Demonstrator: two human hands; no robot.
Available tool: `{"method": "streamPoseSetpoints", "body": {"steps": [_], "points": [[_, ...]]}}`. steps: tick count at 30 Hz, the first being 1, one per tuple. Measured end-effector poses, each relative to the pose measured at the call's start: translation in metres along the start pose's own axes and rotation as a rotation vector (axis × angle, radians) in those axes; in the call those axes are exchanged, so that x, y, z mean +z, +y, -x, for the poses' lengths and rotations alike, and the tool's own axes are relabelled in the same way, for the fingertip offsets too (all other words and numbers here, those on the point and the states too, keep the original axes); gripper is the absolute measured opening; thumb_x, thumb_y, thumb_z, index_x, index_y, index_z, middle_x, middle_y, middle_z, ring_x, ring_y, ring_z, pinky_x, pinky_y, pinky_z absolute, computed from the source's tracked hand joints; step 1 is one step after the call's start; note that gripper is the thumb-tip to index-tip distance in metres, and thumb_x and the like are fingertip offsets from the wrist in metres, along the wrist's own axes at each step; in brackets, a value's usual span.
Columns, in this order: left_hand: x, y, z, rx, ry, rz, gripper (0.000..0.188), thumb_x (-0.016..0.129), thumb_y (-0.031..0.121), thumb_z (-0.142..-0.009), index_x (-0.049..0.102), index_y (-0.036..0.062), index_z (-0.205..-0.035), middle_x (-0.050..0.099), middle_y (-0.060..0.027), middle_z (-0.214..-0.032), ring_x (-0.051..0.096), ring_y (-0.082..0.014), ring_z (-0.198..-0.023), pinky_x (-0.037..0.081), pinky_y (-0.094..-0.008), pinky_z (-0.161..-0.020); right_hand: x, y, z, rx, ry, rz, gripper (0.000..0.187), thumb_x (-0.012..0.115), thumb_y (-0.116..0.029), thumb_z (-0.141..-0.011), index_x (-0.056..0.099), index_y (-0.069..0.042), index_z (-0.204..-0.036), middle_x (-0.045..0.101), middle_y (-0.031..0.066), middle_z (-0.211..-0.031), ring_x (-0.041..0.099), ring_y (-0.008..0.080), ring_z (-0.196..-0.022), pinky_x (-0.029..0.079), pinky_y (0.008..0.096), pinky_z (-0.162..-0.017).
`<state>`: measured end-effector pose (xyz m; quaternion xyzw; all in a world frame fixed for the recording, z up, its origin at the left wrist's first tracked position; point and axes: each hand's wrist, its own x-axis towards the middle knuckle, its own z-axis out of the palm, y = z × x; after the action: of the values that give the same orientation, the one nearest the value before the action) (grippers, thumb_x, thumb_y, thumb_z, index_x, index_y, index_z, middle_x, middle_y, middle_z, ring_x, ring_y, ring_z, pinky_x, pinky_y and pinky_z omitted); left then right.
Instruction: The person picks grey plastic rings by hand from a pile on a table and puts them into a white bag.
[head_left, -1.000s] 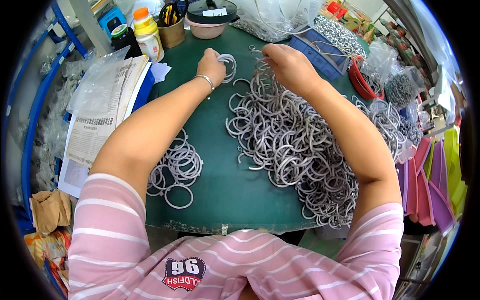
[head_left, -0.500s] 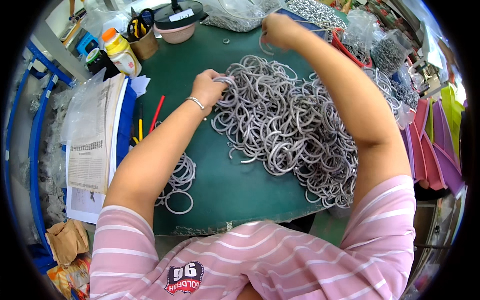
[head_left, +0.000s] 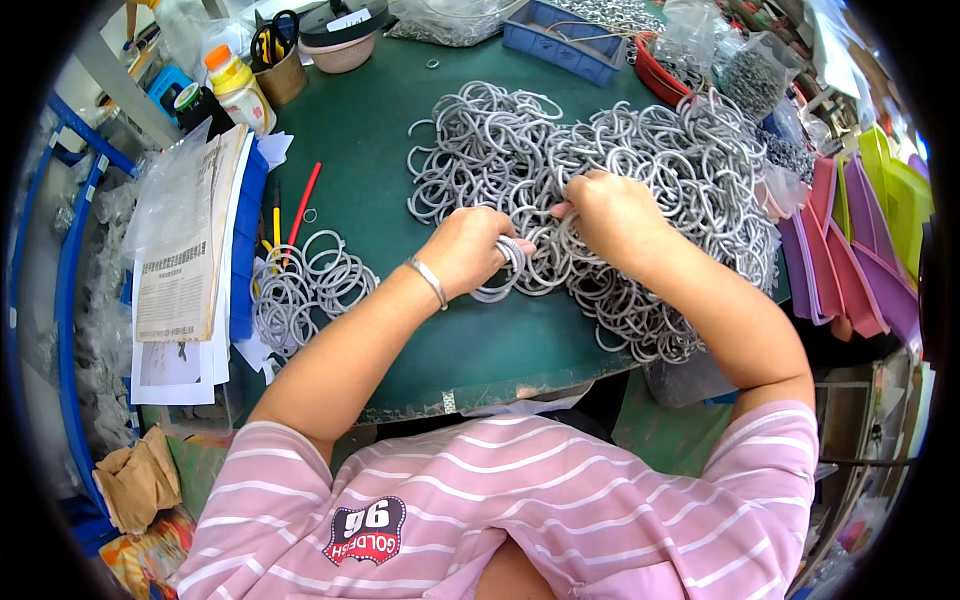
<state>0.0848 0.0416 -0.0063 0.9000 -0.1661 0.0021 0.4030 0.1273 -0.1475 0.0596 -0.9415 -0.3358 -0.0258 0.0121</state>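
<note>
Rings (head_left: pixel 517 262) sit clamped in the left hand (head_left: pixel 470 248); right hand (head_left: pixel 613 208) partly hides its fingertips, grip unclear.

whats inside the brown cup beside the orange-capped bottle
Black-handled scissors and a yellow-and-black tool stick up out of the brown cup. Their lower ends, and anything else further down inside, are hidden by its wall.

Scissors (head_left: pixel 270 42) are held in a brown cup (head_left: pixel 283 82); an orange-capped bottle (head_left: pixel 241 98) and a pink bowl (head_left: pixel 341 57) are placed on either side. At left, a newspaper (head_left: pixel 182 250) is laid over white sheets (head_left: pixel 205 378). A blue bin (head_left: pixel 560 61) and red basket (head_left: pixel 653 74) are noted at the far side. Pink, purple and green trays (head_left: pixel 822 250) are grouped at right.
</note>
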Motion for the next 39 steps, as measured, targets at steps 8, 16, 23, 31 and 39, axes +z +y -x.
{"method": "streamPoseSetpoints", "body": {"steps": [8,16,23,31,39], "points": [[0.038,0.018,0.028,-0.082,0.201,0.094,0.019,0.066,0.014,-0.081,0.055,-0.0010,-0.080,0.060,-0.0194,-0.073,0.058,-0.0353,-0.067,0.046,-0.0395,-0.061,0.023,0.002,0.008,0.078,0.304,0.088,0.011,0.059,-0.012,-0.075,0.064,-0.003,-0.072,0.063,0.0157,-0.081,0.065,0.0310,-0.072,0.052,0.0406,-0.061],[0.038,0.045,0.024,0.082,0.439,-0.017,0.013,0.059,0.010,-0.084,0.054,-0.0014,-0.080,0.053,-0.0191,-0.090,0.055,-0.0402,-0.077,0.045,-0.0449,-0.068,0.008,-0.008,0.031,0.060,0.451,-0.072,0.008,0.062,-0.013,-0.077,0.066,-0.008,-0.072,0.063,0.0122,-0.075,0.064,0.0298,-0.068,0.051,0.0399,-0.061],[0.052,0.041,0.019,0.035,0.353,0.010,0.020,0.065,0.014,-0.083,0.050,0.0011,-0.082,0.057,-0.0195,-0.075,0.056,-0.0400,-0.073,0.044,-0.0454,-0.064,-0.028,0.029,0.015,0.414,0.163,-0.080,0.031,0.070,-0.034,-0.076,0.065,-0.003,-0.076,0.065,0.0184,-0.083,0.063,0.0360,-0.083,0.050,0.0437,-0.071],[0.040,0.020,0.028,-0.176,0.258,0.020,0.014,0.061,0.012,-0.083,0.058,-0.0006,-0.079,0.061,-0.0212,-0.079,0.059,-0.0387,-0.075,0.046,-0.0422,-0.066,-0.042,0.038,0.008,0.313,0.163,0.069,0.017,0.058,-0.007,-0.072,0.068,0.000,-0.084,0.066,0.0203,-0.088,0.066,0.0341,-0.086,0.053,0.0414,-0.072],[0.061,0.035,0.027,0.020,0.387,0.048,0.009,0.061,0.009,-0.082,0.057,0.0007,-0.082,0.059,-0.0210,-0.082,0.057,-0.0400,-0.079,0.045,-0.0419,-0.069,-0.029,0.016,0.019,0.195,0.158,0.093,0.019,0.066,-0.017,-0.073,0.067,0.000,-0.081,0.066,0.0201,-0.086,0.065,0.0348,-0.084,0.053,0.0419,-0.073]]}}
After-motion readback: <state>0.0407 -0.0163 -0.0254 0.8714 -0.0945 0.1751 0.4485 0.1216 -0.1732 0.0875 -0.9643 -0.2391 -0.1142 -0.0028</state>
